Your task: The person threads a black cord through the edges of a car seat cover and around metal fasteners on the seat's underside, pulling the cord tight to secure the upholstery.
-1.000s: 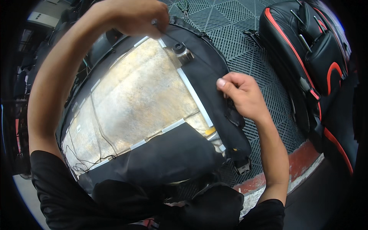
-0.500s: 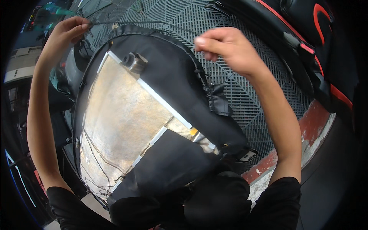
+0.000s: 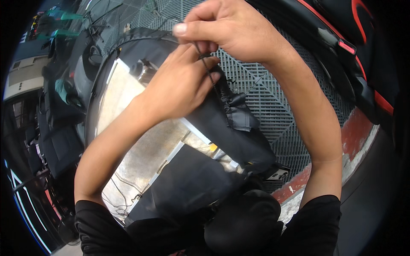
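Observation:
A black cord (image 3: 208,70) passes over the fingers of my left hand (image 3: 181,81), which is curled around it. Just above, my right hand (image 3: 226,32) has thumb and fingers pinched together on the cord. Both hands are close together over the far edge of a black car seat piece (image 3: 188,183). Its underside faces up, showing a pale, stained pad (image 3: 160,136) edged with white strips (image 3: 196,130). Gathered black fabric (image 3: 239,111) hangs at its right side. My left hand and forearm hide part of the pad.
Beneath lies a grey slatted floor mat (image 3: 269,98). A black seat with red trim (image 3: 348,47) is at the upper right. Along the right runs a worn red-and-white edge (image 3: 299,183). Other dark seats (image 3: 62,145) stand at the left. Thin wires (image 3: 121,192) lie on the pad's near left corner.
My left hand has come from the far left across to the middle, beside my right hand. The right hand has shifted up and left. The cord, earlier stretched between them, is now bunched together.

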Demonstrator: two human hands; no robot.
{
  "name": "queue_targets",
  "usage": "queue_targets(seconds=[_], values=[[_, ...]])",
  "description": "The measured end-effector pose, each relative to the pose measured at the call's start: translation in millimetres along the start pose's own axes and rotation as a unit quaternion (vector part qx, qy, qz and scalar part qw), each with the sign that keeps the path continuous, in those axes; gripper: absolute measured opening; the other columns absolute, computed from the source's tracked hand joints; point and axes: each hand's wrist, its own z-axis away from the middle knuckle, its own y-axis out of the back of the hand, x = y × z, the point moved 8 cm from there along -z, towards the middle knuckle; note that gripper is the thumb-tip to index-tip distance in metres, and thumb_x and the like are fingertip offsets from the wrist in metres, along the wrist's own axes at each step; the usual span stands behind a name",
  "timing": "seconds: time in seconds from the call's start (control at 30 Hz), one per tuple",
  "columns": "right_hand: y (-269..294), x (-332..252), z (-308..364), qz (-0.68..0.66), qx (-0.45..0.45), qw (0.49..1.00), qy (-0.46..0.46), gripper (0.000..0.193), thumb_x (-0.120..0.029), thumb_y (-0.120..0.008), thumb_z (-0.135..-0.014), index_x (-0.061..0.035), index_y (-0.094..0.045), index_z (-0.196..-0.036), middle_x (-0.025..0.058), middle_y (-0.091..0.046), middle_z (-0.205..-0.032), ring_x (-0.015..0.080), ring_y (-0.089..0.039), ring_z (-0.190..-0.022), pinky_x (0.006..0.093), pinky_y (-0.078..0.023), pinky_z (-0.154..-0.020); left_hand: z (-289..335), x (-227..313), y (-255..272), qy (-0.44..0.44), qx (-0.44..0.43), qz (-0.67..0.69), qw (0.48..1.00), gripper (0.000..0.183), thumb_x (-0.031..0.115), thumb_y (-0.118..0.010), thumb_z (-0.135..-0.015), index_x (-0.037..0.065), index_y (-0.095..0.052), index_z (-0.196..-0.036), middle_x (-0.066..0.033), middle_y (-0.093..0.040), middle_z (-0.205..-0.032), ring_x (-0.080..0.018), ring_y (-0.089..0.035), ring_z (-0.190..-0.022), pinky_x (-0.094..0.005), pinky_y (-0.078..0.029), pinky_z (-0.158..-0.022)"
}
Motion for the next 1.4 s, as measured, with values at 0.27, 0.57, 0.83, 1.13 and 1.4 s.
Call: queue_targets(seconds=[0.27, 0.57, 0.83, 1.13, 1.4], values=[[2, -24, 9, 0.024, 0.024, 0.989, 0.141, 0.029, -0.022, -0.063, -0.087, 0.0026, -0.064, -0.072, 0.0150, -0.057, -0.059, 0.0175, -0.050, -0.051, 0.0347, -0.042, -0.054, -48, 18, -55, -0.102, -0.136, -0.065, 0.983, 0.028, 0.020, -0.066, -0.084, 0.002, -0.067, -0.105, -0.0159, -0.068, -0.102, -0.0327, -0.063, -0.102, -0.0411, -0.048, -0.093], [9, -21, 23, -0.090, 0.029, 0.995, 0.041, 0.027, -0.023, -0.065, -0.092, 0.0033, -0.070, -0.088, 0.0054, -0.067, -0.074, 0.0117, -0.060, -0.065, 0.0255, -0.049, -0.061, -1, -41, 0, 0.216, 0.006, 0.566, 0.795, 0.024, 0.022, -0.053, -0.102, 0.000, -0.058, -0.111, -0.0009, -0.054, -0.072, -0.0138, -0.060, -0.074, -0.0329, -0.051, -0.080], [-22, -20, 2, -0.016, -0.008, 0.996, 0.087, 0.027, -0.026, -0.063, -0.096, -0.0019, -0.071, -0.086, -0.0020, -0.059, -0.067, 0.0041, -0.053, -0.062, 0.0198, -0.042, -0.058, 148, -65, 74, 0.318, 0.261, 0.630, 0.658, 0.044, 0.034, -0.027, -0.108, 0.001, -0.056, -0.117, 0.0065, -0.028, -0.056, -0.0075, -0.037, -0.052, -0.0338, -0.051, -0.075], [-12, -26, 0, 0.060, 0.013, 0.997, 0.041, 0.029, -0.027, -0.062, -0.095, -0.0013, -0.071, -0.086, -0.0020, -0.059, -0.067, 0.0051, -0.053, -0.064, 0.0209, -0.042, -0.060, 234, -13, 3, 0.544, 0.182, 0.657, 0.489, 0.039, 0.039, -0.034, -0.107, 0.007, -0.052, -0.096, 0.0059, -0.028, -0.061, -0.0059, -0.020, -0.043, -0.0235, -0.022, -0.041], [-28, -48, 2, 0.103, -0.011, 0.993, 0.052, 0.030, -0.029, -0.064, -0.095, -0.0010, -0.071, -0.086, -0.0013, -0.059, -0.066, 0.0050, -0.053, -0.063, 0.0206, -0.043, -0.059, 250, -6, -8, 0.506, 0.222, 0.719, 0.422, 0.035, 0.036, -0.034, -0.107, 0.008, -0.051, -0.095, 0.0057, -0.029, -0.062, -0.0057, -0.019, -0.044, -0.0234, -0.024, -0.042]])
